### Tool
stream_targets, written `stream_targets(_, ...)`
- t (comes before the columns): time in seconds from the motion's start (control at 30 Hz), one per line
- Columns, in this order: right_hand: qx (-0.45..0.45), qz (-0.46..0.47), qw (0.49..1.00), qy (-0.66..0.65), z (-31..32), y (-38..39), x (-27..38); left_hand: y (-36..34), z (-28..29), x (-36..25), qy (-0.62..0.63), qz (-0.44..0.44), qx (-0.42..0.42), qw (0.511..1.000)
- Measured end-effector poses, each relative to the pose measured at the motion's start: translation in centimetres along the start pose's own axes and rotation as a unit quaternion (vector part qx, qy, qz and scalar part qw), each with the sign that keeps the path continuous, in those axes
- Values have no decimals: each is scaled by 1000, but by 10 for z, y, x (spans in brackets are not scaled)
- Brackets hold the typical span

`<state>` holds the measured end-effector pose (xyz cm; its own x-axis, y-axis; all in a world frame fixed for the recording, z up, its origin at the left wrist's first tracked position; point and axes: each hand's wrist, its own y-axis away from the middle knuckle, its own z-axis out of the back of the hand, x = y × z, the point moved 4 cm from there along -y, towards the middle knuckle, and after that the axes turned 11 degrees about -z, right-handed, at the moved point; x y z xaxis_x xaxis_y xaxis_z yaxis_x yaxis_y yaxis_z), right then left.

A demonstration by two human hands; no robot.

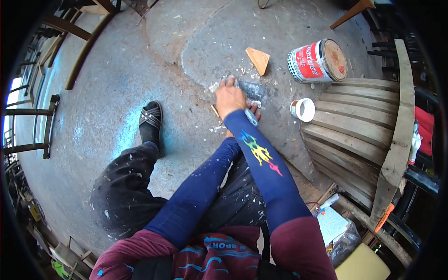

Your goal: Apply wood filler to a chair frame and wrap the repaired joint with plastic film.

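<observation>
A flat, dark grey plate (255, 89) is lying on the floor (186, 112) ahead of you at twelve o'clock, its surface showing whitish smears. Your right hand (230, 99) is bending over its left side with the fingers partly curled, so the plate is sitting just beside it at three o'clock; you cannot tell from here whether that hand is gripping anything. Your left hand (254, 110) is mostly hiding beneath your right forearm, its fingertips showing at the plate's near edge; its grip cannot be told.

From your right hand, a triangular wooden block (259, 60) is lying near at one o'clock. A small white tub (304, 110) is standing farther out at three, with a slatted wooden piece (359, 119) bounding that side beyond it. A red-labelled can (318, 60) is lying at two. Bare floor is stretching from nine to twelve.
</observation>
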<state>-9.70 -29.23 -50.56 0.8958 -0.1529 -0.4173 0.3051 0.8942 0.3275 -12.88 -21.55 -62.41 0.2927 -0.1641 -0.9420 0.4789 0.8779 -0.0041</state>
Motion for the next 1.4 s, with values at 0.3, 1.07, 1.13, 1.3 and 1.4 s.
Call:
stream_targets(0.3,-36,-27,997,-58,21,-45,-74,2,66,-84,-277,-53,203,938)
stream_targets(1.07,-18,-105,965,-238,33,23,-142,-5,143,-89,-372,-87,-70,921)
stream_targets(1.13,-1,-123,938,-323,24,32,-145,2,140,-80,-328,-100,-62,937)
stream_targets(1.3,95,-142,854,-492,-21,45,-162,9,129,-84,-316,-105,-84,939)
stream_targets(1.4,-2,-55,899,-435,6,59,-158,8,144,-69,-305,-89,-123,940)
